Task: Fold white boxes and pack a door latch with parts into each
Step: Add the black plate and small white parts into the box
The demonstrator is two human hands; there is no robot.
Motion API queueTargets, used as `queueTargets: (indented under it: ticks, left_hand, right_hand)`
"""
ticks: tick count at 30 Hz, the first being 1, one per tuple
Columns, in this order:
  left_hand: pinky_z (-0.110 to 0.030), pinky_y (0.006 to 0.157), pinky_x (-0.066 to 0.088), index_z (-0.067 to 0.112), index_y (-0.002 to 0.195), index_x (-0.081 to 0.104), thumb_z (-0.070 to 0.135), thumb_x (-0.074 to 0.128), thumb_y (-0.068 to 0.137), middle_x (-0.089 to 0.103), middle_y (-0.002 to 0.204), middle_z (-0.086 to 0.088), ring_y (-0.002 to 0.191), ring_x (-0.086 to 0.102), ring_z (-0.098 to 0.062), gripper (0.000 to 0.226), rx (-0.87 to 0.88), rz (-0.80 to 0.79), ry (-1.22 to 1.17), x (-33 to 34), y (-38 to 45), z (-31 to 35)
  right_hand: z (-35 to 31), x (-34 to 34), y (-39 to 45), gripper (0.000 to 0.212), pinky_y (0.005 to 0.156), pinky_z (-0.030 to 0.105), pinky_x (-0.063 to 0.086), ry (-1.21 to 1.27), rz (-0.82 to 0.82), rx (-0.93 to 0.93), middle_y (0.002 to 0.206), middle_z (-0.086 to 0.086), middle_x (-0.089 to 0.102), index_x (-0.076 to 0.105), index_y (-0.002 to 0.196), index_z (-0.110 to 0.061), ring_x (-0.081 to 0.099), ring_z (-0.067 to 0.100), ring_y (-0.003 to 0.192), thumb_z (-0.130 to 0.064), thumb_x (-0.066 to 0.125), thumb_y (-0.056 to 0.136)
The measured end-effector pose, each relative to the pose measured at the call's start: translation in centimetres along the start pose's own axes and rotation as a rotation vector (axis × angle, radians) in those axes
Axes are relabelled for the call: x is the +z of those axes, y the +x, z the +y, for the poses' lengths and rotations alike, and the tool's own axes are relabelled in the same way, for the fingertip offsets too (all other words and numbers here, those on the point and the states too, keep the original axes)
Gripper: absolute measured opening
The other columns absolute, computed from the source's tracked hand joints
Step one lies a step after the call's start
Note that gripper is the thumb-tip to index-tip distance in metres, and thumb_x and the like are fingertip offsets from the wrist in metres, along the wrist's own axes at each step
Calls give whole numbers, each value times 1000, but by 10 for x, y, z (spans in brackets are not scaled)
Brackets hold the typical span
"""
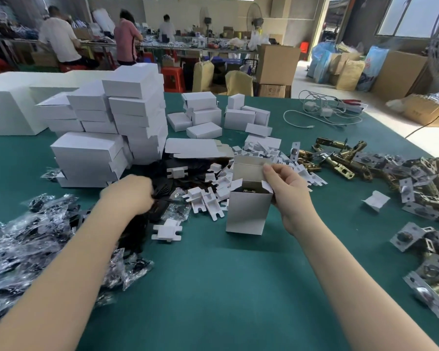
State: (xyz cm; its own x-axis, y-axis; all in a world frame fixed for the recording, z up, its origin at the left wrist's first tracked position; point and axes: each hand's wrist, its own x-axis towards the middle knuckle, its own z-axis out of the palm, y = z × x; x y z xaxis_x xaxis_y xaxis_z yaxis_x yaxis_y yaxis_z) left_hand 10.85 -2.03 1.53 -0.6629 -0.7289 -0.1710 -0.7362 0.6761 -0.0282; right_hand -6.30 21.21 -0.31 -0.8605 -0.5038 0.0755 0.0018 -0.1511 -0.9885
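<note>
Head view | right hand [290,191] pinches top flap of upright white box [247,209] on green table [213,287] | brass part inside, mostly hidden | left hand [131,195] blurred in black pile [162,191], grip unclear | latches [345,160] beyond right hand

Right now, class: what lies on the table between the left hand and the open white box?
In the head view, loose white card inserts lie scattered between the left hand and the open white box.
</note>
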Motion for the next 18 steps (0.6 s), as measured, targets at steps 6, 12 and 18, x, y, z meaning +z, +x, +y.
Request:
queueTargets:
  ticks: [6,12,18]
  left_hand:
    - [-43,95,52,22,114,69,41,59,93,66,115,-6,103,61,-29,29,-121,-36,19,15,13,-29]
    - [-39,94,52,23,111,71,36,63,93,67,113,-5,103,61,-27,23,-102,-39,-43,8,8,-29]
    - [-27,101,43,16,136,55,27,57,96,57,137,-2,122,55,-21,41,-168,-163,147,-13,-4,-50]
  right_hand:
    - [7,1,0,10,79,36,44,16,20,-66,87,-2,68,71,88,-27,60,17,85,-28,63,95]
    - [11,2,2,13,80,34,45,41,31,-91,83,-8,69,71,86,-28,61,16,85,-27,63,96]
    - [14,0,3,13,76,33,45,47,18,-98,84,-6,69,70,85,-28,61,16,84,-26,62,96]
